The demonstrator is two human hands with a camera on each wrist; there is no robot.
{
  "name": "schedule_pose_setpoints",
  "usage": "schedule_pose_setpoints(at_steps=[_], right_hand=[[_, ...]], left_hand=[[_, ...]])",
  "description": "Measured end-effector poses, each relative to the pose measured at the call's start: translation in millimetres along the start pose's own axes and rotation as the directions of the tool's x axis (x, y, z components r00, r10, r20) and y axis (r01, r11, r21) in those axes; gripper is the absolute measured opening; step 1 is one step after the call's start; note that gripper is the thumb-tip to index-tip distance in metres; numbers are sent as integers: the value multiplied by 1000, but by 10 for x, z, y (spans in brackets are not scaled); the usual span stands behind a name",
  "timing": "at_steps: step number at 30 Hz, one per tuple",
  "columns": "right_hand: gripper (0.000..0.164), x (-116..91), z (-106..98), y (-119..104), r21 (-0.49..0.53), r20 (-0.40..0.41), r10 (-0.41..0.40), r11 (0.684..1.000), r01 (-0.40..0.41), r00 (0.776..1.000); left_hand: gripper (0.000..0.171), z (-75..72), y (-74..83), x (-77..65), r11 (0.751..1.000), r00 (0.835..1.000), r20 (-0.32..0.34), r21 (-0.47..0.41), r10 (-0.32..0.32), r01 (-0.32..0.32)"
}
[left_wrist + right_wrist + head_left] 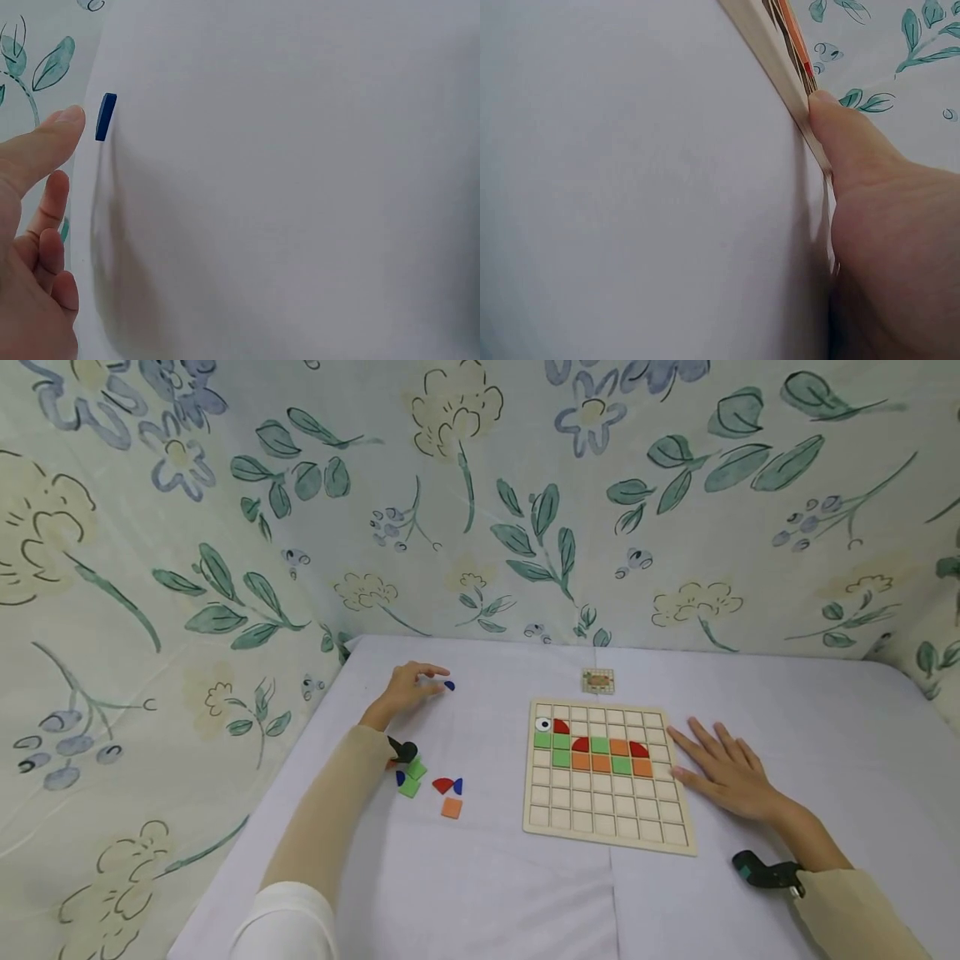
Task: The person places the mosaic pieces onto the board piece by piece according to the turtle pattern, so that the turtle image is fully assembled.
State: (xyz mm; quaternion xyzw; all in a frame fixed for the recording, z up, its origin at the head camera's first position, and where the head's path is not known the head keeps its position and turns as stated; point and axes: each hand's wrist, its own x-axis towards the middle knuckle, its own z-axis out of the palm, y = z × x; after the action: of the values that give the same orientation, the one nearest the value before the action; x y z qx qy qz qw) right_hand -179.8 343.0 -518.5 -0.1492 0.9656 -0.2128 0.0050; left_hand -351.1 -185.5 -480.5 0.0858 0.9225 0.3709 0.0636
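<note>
My left hand (408, 687) is at the back left of the table, thumb and index finger apart. A small blue piece with a curved edge (449, 686) is just beyond the thumb tip; in the left wrist view a narrow gap separates the thumb (64, 127) from the blue piece (106, 117). My right hand (731, 774) lies with fingers spread at the right side of a wooden grid board (600, 810). In the right wrist view, its thumb (847, 131) touches the board's edge (769, 64). Green, orange and red pieces and a white eye piece (543, 724) fill some squares.
Loose green pieces (408, 787), a red quarter-round piece (443, 786), another blue piece (458, 786) and an orange square (452, 808) lie left of the board. A small patterned card (598, 681) sits behind it. Flowered cloth (480, 527) hangs behind the table.
</note>
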Motion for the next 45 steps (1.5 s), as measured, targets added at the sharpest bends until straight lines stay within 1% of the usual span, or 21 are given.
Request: schedule_pose_setpoints(at_steps=[3,7,10,16,22,26,32,34,37,39,41,43,45], right_hand=[[74,1,32,42,-10,-5,2,1000,-2,1000],[74,-7,-3,-8,-6,9,5,1000,-5,1000],[75,-18,-69,-89,4,30,9,1000,-9,1000],[75,-13,-93,-102,-16,38,23,1000,-22,999],[75,-10,-91,-98,-24,36,25,999,-24,999],[75,-8,-97,-101,-26,36,24,999,-23,999],[75,-7,-96,-104,-25,38,23,999,-22,999],[75,-8,-95,-106,-23,38,22,1000,-21,999],[75,-9,-95,-108,-23,39,22,999,-22,999],[75,-10,-96,-109,-23,38,24,999,-23,999],[75,-11,-97,-109,-22,40,25,999,-25,999],[75,-13,-98,-111,-22,37,25,999,-24,999],[75,-15,-99,-114,-21,37,25,999,-25,999]], left_hand=[[29,18,0,20,999,1000,17,47,4,-5],[29,63,-18,44,993,999,37,117,-4,-1],[29,85,-29,71,991,999,41,136,-7,1],[27,73,-12,128,987,998,48,158,26,-34],[25,67,-23,147,987,998,54,154,36,-44],[24,65,-30,147,988,997,50,142,61,-67],[23,75,-59,147,987,996,48,138,76,-82],[23,79,-45,141,987,995,49,134,82,-88],[22,91,19,132,987,993,55,119,104,-110],[21,110,89,135,984,988,66,105,138,-145],[20,140,176,143,976,979,80,92,189,-196],[20,184,272,161,961,962,99,83,256,-264],[21,232,389,166,947,945,125,66,303,-313]])
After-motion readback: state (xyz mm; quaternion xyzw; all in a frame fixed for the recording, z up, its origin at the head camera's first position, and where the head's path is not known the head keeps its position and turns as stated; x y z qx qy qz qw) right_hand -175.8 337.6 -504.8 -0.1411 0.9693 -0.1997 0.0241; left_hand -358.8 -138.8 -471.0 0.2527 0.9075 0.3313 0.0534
